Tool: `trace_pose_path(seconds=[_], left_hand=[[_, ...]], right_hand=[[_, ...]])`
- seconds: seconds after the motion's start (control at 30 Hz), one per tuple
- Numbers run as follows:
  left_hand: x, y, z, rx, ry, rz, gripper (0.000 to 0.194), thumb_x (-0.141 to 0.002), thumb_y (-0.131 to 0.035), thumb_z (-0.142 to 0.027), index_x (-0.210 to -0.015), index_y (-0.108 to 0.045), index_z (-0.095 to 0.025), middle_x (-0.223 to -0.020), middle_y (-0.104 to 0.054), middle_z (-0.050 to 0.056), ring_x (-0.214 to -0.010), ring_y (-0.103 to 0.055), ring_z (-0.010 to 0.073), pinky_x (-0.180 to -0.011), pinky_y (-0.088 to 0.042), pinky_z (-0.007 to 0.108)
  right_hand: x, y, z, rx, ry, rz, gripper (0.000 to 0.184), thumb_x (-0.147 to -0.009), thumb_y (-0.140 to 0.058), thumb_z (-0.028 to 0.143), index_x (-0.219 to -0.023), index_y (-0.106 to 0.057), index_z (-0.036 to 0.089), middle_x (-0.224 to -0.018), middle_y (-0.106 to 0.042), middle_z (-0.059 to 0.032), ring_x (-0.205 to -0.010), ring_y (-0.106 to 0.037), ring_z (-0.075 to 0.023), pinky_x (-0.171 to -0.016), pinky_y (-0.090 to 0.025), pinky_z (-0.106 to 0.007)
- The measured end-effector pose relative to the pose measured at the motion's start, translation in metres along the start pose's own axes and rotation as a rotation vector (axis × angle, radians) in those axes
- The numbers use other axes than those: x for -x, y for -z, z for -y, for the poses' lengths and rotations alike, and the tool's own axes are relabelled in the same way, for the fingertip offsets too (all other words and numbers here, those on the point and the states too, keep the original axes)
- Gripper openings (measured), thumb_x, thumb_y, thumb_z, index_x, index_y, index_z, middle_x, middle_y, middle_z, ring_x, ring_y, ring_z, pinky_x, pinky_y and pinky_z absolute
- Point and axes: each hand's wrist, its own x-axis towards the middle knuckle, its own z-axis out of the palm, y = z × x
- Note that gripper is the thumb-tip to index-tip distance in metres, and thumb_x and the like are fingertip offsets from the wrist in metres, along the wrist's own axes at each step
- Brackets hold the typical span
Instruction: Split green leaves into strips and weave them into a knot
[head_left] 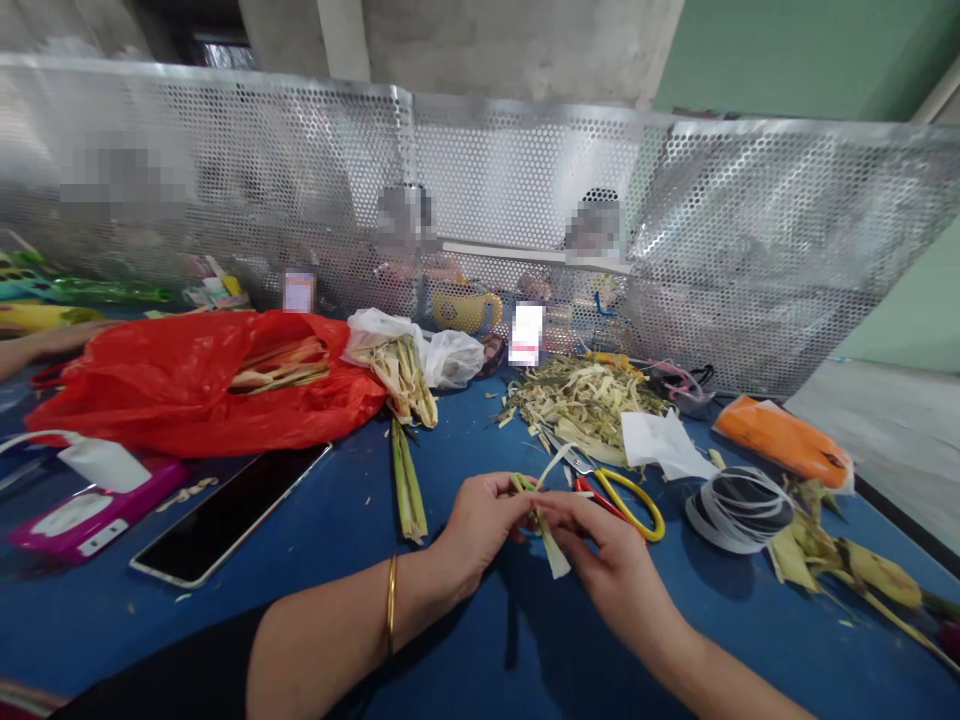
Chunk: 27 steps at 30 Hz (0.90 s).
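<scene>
My left hand [480,525], with a gold bangle at the wrist, pinches a pale green strip of dried plant leaf [553,552]. Close against it, my right hand [600,545] has its fingers closed on the same leaf piece. One end of the strip hangs below the fingers, and a thin pale end sticks up above them. Just beyond my right hand lie scissors [634,503] with yellow and red handles. A bundle of green leaf strips [407,485] rests on the blue table to the left of my hands.
A heap of leaf scraps [585,400] lies ahead, near a white tissue [664,442]. To the right are a coil of white strap [739,510] and an orange packet [784,440]. A red plastic bag [187,380], phone [232,515] and purple power strip [97,510] occupy the left. Perforated metal screens [517,150] stand behind.
</scene>
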Motion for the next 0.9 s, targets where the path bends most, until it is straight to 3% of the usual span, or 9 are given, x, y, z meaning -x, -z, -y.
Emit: trace_pose_path(seconds=[0.1,0.2,0.3,0.37,0.47,0.57,0.73,0.83,0.9], left_hand=[[0.001,0.0,0.001,-0.016,-0.013,-0.007,0.017,-0.065,-0.065,-0.026,-0.075,-0.068,-0.013,-0.067,-0.064,0.001,-0.056,-0.052,0.0096,-0.05,-0.038,0.02],[0.002,-0.001,0.004,-0.016,-0.006,0.006,0.019,-0.064,-0.066,-0.028,-0.073,-0.068,-0.012,-0.063,-0.061,0.0,-0.053,-0.049,0.009,-0.047,-0.036,0.02],[0.003,-0.003,0.004,0.019,0.0,0.036,0.022,-0.063,-0.067,-0.029,-0.076,-0.067,-0.012,-0.06,-0.057,-0.001,-0.05,-0.047,0.0083,-0.046,-0.036,0.019],[0.004,-0.004,0.004,0.037,0.016,0.048,0.023,-0.062,-0.067,-0.027,-0.079,-0.065,-0.013,-0.058,-0.056,-0.003,-0.049,-0.047,0.0079,-0.045,-0.036,0.019],[0.006,-0.005,0.003,0.007,0.036,0.057,0.019,-0.06,-0.066,-0.023,-0.076,-0.06,-0.014,-0.052,-0.055,-0.004,-0.046,-0.049,0.0088,-0.044,-0.037,0.019],[0.007,-0.005,0.004,-0.038,0.014,0.139,0.014,-0.062,-0.064,-0.022,-0.073,-0.058,-0.015,-0.058,-0.063,0.001,-0.049,-0.056,0.0111,-0.044,-0.037,0.02],[0.008,-0.003,0.005,-0.097,0.0,0.226,0.018,-0.068,-0.063,-0.029,-0.077,-0.062,-0.014,-0.068,-0.07,0.006,-0.054,-0.061,0.0126,-0.047,-0.038,0.02],[0.009,-0.003,0.004,-0.097,0.05,0.24,0.022,-0.069,-0.064,-0.032,-0.081,-0.064,-0.013,-0.071,-0.07,0.006,-0.058,-0.063,0.013,-0.052,-0.042,0.021],[0.009,-0.004,0.004,-0.099,0.069,0.228,0.025,-0.067,-0.068,-0.031,-0.083,-0.066,-0.013,-0.069,-0.069,0.005,-0.06,-0.063,0.0128,-0.054,-0.042,0.021]], right_hand=[[0.0,0.008,0.001,0.427,0.255,0.046,0.032,-0.09,-0.041,0.013,-0.116,-0.058,0.021,-0.1,-0.065,-0.0083,-0.09,-0.061,-0.0178,-0.078,-0.049,-0.03],[0.0,0.011,0.003,0.743,0.47,0.048,0.029,-0.091,-0.039,0.012,-0.111,-0.06,0.017,-0.093,-0.067,-0.0096,-0.079,-0.062,-0.0178,-0.07,-0.049,-0.029],[0.002,0.01,0.005,0.894,0.648,0.108,0.027,-0.091,-0.037,0.012,-0.105,-0.06,0.014,-0.09,-0.066,-0.01,-0.079,-0.061,-0.0187,-0.073,-0.048,-0.032],[0.002,0.009,0.006,0.915,0.682,0.125,0.026,-0.091,-0.037,0.011,-0.101,-0.061,0.014,-0.085,-0.066,-0.008,-0.076,-0.06,-0.0187,-0.074,-0.046,-0.034],[0.0,0.012,0.009,0.812,0.602,-0.008,0.023,-0.089,-0.04,0.011,-0.091,-0.061,0.018,-0.088,-0.065,-0.0068,-0.08,-0.059,-0.0184,-0.079,-0.044,-0.035],[-0.005,0.016,0.008,0.682,0.445,-0.13,0.018,-0.089,-0.043,0.012,-0.083,-0.058,0.019,-0.092,-0.066,-0.0063,-0.086,-0.06,-0.0172,-0.081,-0.043,-0.033],[-0.009,0.019,-0.002,0.78,0.221,-0.083,0.023,-0.09,-0.042,0.02,-0.069,-0.049,0.021,-0.059,-0.057,0.001,-0.058,-0.054,-0.0147,-0.057,-0.037,-0.025],[-0.008,0.018,-0.007,0.785,0.116,-0.068,0.022,-0.089,-0.043,0.024,-0.068,-0.05,0.021,-0.056,-0.055,0.0012,-0.054,-0.051,-0.0147,-0.052,-0.031,-0.025],[-0.007,0.016,-0.009,0.667,-0.01,-0.058,0.022,-0.088,-0.044,0.027,-0.068,-0.05,0.021,-0.057,-0.054,0.0015,-0.054,-0.05,-0.0139,-0.051,-0.031,-0.024]])
